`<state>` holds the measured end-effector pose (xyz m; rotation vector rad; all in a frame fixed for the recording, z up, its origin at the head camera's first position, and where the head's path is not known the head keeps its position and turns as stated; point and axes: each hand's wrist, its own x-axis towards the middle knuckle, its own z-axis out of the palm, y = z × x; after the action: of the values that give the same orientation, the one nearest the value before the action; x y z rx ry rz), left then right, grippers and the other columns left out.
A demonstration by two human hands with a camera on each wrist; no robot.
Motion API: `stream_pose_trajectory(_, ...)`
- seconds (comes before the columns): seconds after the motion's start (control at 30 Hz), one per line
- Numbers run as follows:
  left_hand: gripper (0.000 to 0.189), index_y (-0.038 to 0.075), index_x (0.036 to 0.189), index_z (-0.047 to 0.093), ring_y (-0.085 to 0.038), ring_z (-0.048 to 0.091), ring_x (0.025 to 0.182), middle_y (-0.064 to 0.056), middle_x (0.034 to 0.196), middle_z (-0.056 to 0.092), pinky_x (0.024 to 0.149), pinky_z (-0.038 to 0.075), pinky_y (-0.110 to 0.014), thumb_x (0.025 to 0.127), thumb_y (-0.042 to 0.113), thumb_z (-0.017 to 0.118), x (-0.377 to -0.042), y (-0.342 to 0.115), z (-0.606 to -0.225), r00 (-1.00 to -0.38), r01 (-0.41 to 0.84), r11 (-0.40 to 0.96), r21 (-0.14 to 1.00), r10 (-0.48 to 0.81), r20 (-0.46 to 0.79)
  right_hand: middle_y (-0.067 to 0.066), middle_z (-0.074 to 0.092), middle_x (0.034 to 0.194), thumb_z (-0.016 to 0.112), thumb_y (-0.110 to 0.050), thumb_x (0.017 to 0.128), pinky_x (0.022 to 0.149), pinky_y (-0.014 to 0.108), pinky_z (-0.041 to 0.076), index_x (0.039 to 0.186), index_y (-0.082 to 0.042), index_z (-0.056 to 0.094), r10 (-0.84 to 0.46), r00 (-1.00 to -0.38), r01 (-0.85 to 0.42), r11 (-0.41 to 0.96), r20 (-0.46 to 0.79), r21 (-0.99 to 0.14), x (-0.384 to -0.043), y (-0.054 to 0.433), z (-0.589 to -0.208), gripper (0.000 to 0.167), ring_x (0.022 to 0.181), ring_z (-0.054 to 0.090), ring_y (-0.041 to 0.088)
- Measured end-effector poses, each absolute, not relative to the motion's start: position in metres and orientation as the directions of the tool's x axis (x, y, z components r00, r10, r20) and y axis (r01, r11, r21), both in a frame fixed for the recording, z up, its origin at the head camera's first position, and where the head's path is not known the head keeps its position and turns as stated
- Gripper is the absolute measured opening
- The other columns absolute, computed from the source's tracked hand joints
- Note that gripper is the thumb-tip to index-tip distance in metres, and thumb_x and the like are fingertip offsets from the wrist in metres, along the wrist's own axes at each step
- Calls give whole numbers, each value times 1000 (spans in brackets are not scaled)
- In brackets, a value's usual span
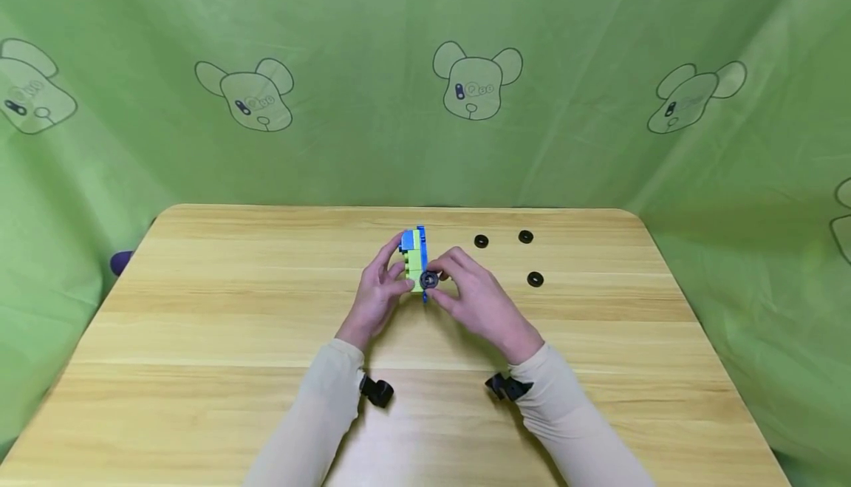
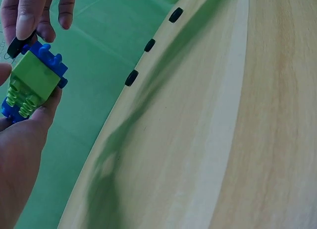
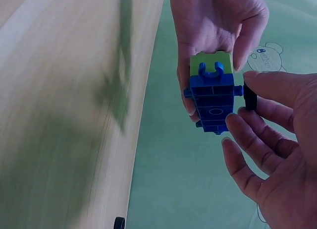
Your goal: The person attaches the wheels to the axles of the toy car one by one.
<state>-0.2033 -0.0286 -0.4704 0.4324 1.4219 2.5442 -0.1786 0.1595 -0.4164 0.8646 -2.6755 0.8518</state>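
Note:
A toy vehicle of green and blue building blocks [image 1: 414, 258] is held above the table by my left hand [image 1: 374, 301], thumb on one side and fingers on the other. Its blue base [image 3: 214, 105], with a hook and side pegs, shows in the right wrist view. Between thumb and fingers, my right hand [image 1: 484, 304] pinches a black wheel [image 3: 250, 97] against the end of a side peg [image 3: 238, 90]. How far the wheel sits on the peg I cannot tell. In the left wrist view, green studs [image 2: 22, 101] face the camera.
Three more black wheels lie on the wooden table [image 1: 233, 310] to the right: one wheel [image 1: 482, 241] nearer the hands, another [image 1: 526, 236] farther back, a third [image 1: 535, 279] closer to the front. A green curtain [image 1: 359, 147] hangs behind the table's far edge.

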Motion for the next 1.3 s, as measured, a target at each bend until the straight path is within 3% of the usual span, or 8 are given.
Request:
stream_pose_trajectory(0.17, 85, 5, 155, 22, -23, 57, 109, -19, 152, 26, 86, 53, -26, 79, -19, 50, -203, -30, -471, -934, -27, -522, 852, 317, 165, 2, 58, 108, 78, -10, 85, 87, 32, 54, 117, -4, 64, -474, -812, -583, 663, 339, -469, -179, 158, -417, 36, 97, 61, 19)
stream_pose_trajectory(0.3, 84, 2, 155, 19, -23, 57, 110, -22, 153, 23, 88, 53, -27, 80, -17, 50, -203, -30, -473, -924, -1, -526, 851, 325, 200, 2, 57, 109, 77, -11, 86, 87, 33, 54, 119, -4, 63, -478, -818, -576, 668, 321, -472, -178, 157, -417, 37, 98, 61, 19)
stream_pose_trajectory(0.63, 88, 6, 155, 25, -33, 50, 118, -7, 156, 23, 89, 53, -29, 78, -19, 58, -205, -27, -472, -935, 18, -502, 864, 299, 193, 1, 58, 109, 76, -12, 87, 85, 31, 55, 121, -6, 62, -474, -824, -566, 669, 309, -482, -178, 156, -419, 38, 98, 62, 19)
stream_pose_trajectory(0.9, 89, 9, 155, 29, -33, 51, 117, -3, 157, 22, 86, 54, -26, 76, -22, 59, -205, -28, -470, -942, 9, -512, 859, 285, 179, 0, 62, 108, 61, -18, 99, 81, 38, 56, 125, -8, 62, -400, -886, -452, 626, 236, -635, -180, 155, -422, 28, 92, 61, 16)
stream_pose_trajectory(1.13, 89, 7, 154, 30, -25, 54, 110, -3, 158, 23, 79, 54, -22, 75, -24, 57, -206, -29, -470, -939, 22, -521, 853, 283, 197, 0, 66, 96, 65, -15, 96, 78, 31, 55, 113, -4, 65, -328, -934, -315, 558, 145, -768, -183, 154, -425, 20, 86, 62, 15)
stream_pose_trajectory(1.3, 88, 8, 154, 31, -23, 54, 108, -1, 158, 22, 79, 54, -21, 76, -23, 58, -207, -30, -471, -936, 17, -521, 854, 292, 197, 3, 67, 95, 65, -14, 96, 77, 33, 56, 112, -3, 67, -310, -947, -225, 476, 77, -850, -185, 155, -426, 20, 87, 66, 27)
